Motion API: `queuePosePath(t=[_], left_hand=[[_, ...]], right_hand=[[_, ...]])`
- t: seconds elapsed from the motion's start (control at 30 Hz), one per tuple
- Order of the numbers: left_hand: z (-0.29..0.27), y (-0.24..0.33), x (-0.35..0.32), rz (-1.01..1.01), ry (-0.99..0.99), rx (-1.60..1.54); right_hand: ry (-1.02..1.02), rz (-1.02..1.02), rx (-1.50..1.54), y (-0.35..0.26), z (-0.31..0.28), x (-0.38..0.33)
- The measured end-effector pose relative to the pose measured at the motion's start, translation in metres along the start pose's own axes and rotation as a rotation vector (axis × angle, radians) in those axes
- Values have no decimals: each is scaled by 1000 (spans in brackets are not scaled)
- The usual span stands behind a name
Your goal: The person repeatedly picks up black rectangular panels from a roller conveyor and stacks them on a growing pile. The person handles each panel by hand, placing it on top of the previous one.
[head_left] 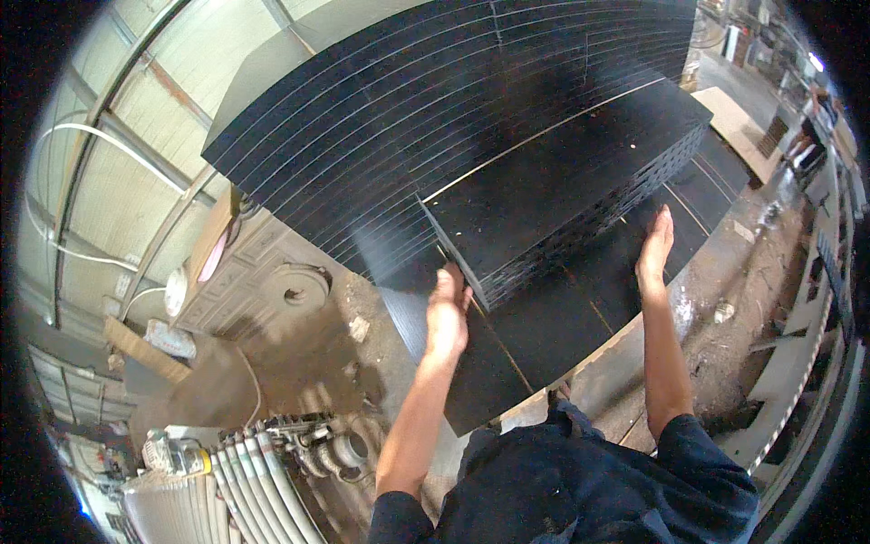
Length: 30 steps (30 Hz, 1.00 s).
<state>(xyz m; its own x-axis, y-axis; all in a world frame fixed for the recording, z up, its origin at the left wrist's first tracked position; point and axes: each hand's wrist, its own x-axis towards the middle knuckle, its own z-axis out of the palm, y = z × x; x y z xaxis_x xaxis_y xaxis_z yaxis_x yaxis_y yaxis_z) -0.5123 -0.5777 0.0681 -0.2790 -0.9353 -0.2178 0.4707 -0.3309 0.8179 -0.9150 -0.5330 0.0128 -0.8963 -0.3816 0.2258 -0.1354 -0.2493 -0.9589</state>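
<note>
Seen from the head camera, a big stack of thin black boards (435,118) fills the upper middle of the picture, its edges showing as fine pale lines, and a smaller, thicker pile of black boards (562,181) lies on top of black sheets (544,317) spread over a low platform in front of the person. No labels or signs can be made out on any of the boards; they are plain black with light edges. The left hand (447,313) rests at the near left corner of the smaller pile, fingers close together and curled slightly against the corner, touching it rather than wrapped round anything. The right hand (655,245) lies flat against the near side of the same pile, toward its right end, fingers straight and held together, the palm pressed to the stacked edges. Both bare forearms come up from the lower edge out of a dark blue shirt (580,480). To the left, on the dusty floor (308,354), stands a pale carved panel (263,272) with a round hole in it, and beside it a brown board (210,238) leans upright. At the lower left is a machine with a row of white ribbed hoses (258,480). A corrugated metal wall (118,154) with white cables runs along the left. At the upper right a tan sheet (739,122) lies on the floor.
</note>
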Motion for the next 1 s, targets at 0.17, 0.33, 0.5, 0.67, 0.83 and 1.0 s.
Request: queuePosePath(t=[0.17, 0.33, 0.5, 0.67, 0.83, 1.0], left_hand=[[7, -31, -10, 116, -62, 161], [10, -32, -8, 125, -62, 214], [4, -36, -15, 166, -32, 126], [23, -26, -27, 153, 59, 200], [16, -31, -29, 247, 117, 225], [15, -37, -25, 190, 202, 193]], right_hand=[[-163, 186, 34, -23, -28, 9], [-200, 260, -77, 3, -69, 72], [-174, 332, -33, 12, -60, 130], [-137, 364, 53, 21, -59, 208], [-151, 360, 92, 25, -31, 254], [-117, 337, -177, 64, -69, 324]])
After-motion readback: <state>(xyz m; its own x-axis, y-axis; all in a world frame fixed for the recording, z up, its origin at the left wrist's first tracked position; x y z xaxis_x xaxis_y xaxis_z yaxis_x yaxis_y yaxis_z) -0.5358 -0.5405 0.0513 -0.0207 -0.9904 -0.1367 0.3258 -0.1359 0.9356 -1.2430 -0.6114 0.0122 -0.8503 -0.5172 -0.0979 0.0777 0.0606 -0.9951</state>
